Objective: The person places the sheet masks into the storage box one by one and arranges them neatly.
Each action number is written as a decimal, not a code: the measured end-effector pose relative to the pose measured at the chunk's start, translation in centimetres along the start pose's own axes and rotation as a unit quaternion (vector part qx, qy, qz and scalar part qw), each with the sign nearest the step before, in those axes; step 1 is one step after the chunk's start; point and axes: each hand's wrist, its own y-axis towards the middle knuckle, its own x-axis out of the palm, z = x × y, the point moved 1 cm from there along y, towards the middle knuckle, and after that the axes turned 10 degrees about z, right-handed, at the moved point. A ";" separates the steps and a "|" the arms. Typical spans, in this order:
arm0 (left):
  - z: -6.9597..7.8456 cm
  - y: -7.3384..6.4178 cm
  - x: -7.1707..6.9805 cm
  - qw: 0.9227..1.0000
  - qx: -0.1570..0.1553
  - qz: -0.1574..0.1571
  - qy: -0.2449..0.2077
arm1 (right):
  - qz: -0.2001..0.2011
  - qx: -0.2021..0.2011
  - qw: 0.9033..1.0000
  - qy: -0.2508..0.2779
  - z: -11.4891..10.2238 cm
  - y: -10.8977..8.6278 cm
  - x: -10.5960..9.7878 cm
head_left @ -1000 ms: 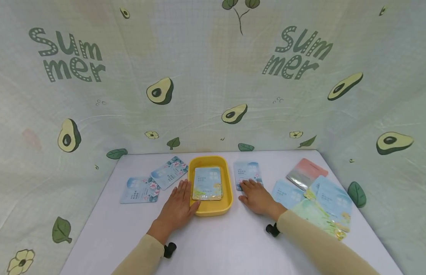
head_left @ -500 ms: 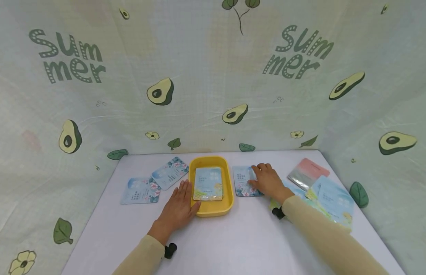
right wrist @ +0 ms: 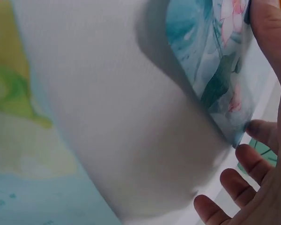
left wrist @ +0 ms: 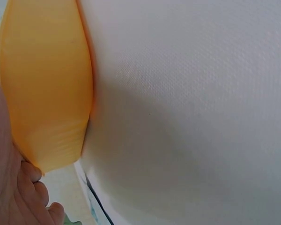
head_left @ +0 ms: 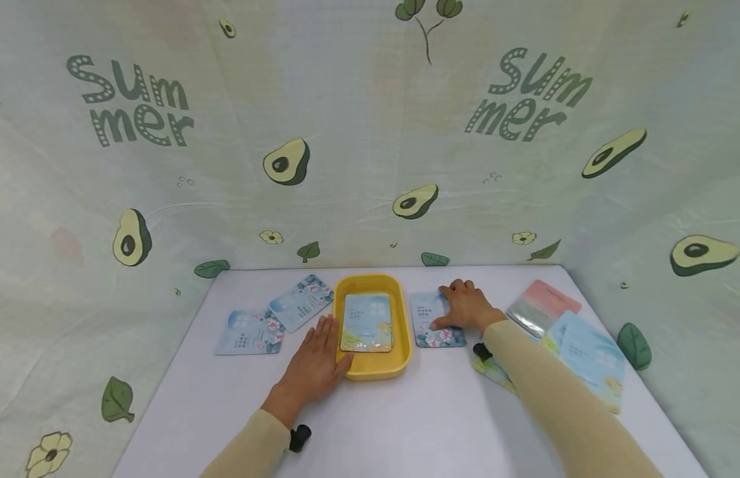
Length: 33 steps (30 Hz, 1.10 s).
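Note:
My left hand lies along the left side of the yellow tray, its fingers straight and its thumb at the front rim. In the left wrist view, the tray's wall stands beside that hand. A light-blue sheet mask packet lies flat in the tray. To the right of the tray, my right hand holds a blue floral sheet mask packet between thumb and fingers. In the right wrist view, this floral packet has its thumb side and one edge covered by the hand, and casts a shadow on the table.
Two blue floral packets lie left of the tray. Several light-blue packets overlap at the right, partly under the right sleeve, near a pink and silver packet. A printed cloth rises behind the white table.
My right hand has shifted from the front of the floral packet to its right side and now grips it. The packet sits slightly nearer. The left hand stays at the tray.

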 end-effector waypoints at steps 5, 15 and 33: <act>0.1 0.0 0.1 1.000 0.001 0.004 0.005 | -0.001 0.015 1.000 0.005 0.1 0.0 -0.1; 0.0 -0.1 0.1 1.000 0.000 0.003 -0.008 | 0.054 0.011 0.998 0.019 0.1 -0.5 0.2; 0.0 -0.1 -0.1 1.000 0.010 0.006 -0.013 | 0.201 -0.038 0.978 0.050 -0.3 -3.1 -0.7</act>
